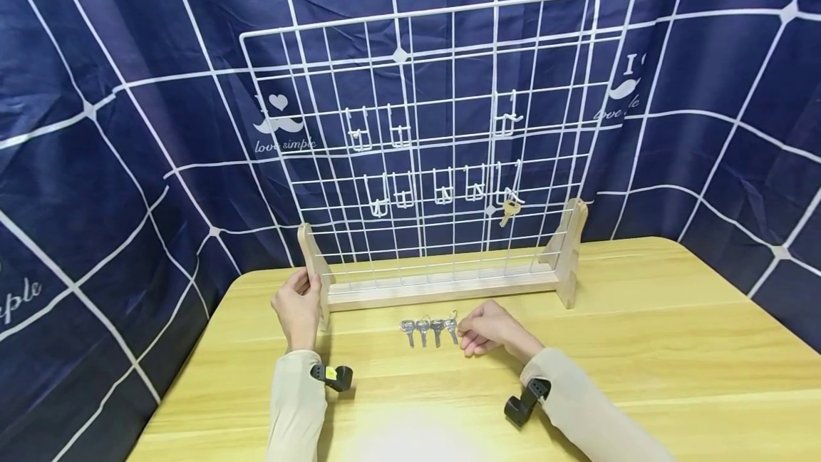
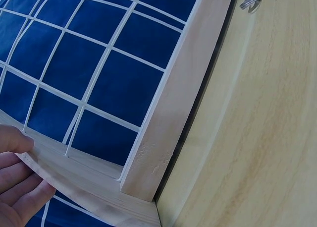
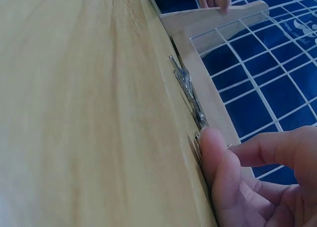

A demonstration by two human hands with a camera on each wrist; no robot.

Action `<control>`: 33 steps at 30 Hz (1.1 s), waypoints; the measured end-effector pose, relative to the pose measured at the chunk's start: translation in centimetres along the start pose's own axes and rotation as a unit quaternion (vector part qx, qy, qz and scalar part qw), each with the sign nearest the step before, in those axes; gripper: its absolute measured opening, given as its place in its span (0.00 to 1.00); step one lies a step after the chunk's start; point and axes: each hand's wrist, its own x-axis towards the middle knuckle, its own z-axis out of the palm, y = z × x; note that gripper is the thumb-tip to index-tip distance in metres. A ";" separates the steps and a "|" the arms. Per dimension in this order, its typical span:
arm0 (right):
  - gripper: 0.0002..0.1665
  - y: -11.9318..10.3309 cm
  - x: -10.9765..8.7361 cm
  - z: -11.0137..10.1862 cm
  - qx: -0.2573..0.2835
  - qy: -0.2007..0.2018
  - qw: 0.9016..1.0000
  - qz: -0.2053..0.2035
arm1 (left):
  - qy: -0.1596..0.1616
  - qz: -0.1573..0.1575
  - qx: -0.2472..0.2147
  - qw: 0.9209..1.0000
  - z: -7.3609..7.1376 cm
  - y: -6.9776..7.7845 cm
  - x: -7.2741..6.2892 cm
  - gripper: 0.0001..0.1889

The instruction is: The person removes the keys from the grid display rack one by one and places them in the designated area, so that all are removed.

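My left hand (image 1: pixel 299 307) holds the left wooden end piece (image 1: pixel 312 255) of a stand; in the left wrist view the thumb (image 2: pixel 17 139) lies on one face of the board and the fingers behind it. Several silver keys (image 1: pixel 423 331) lie in a row on the table before the stand. At the row's right end, my right hand (image 1: pixel 490 328) pinches the rightmost key (image 1: pixel 452 328) near its ring, the key tilted against the others. In the right wrist view the fingertips hide much of that key.
The stand carries a white wire grid (image 1: pixel 452 91) with several white hooks (image 1: pixel 443 187). A brass-coloured key (image 1: pixel 509 211) hangs from the lower right hook. Behind is a dark blue curtain (image 1: pixel 160 34) with white lines; below, a wood-grain table (image 1: pixel 654 326).
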 end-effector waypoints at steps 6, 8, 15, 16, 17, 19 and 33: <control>0.10 0.0 -0.2 0.0 0.000 -0.015 1.000 -0.010 | -0.001 -0.004 0.000 1.000 0.2 -0.1 0.1 0.10; 0.09 0.0 -0.2 -0.2 0.000 -0.020 1.000 -0.011 | -0.003 -0.004 -0.001 1.000 0.3 -0.1 0.1 0.10; 0.11 -0.7 -0.2 -2.8 0.001 0.005 1.000 -0.026 | -0.002 -0.006 0.013 1.000 0.2 -0.1 0.0 0.11; 0.12 -1.0 -0.3 -3.4 0.003 0.014 0.999 -0.033 | -0.001 -0.006 0.017 1.000 0.2 -0.1 0.0 0.11; 0.13 -1.5 -0.5 -3.9 -0.002 0.026 0.999 -0.043 | 0.000 -0.005 0.019 1.000 0.2 -0.1 0.0 0.11; 0.14 -2.6 -1.1 -5.2 -0.012 0.055 0.996 -0.065 | 0.001 -0.003 0.020 1.000 0.1 -0.1 0.1 0.11; 0.15 -8.0 -3.6 -9.3 0.011 0.310 0.887 -0.341 | 0.001 0.004 0.013 1.000 -0.1 -0.1 -0.1 0.10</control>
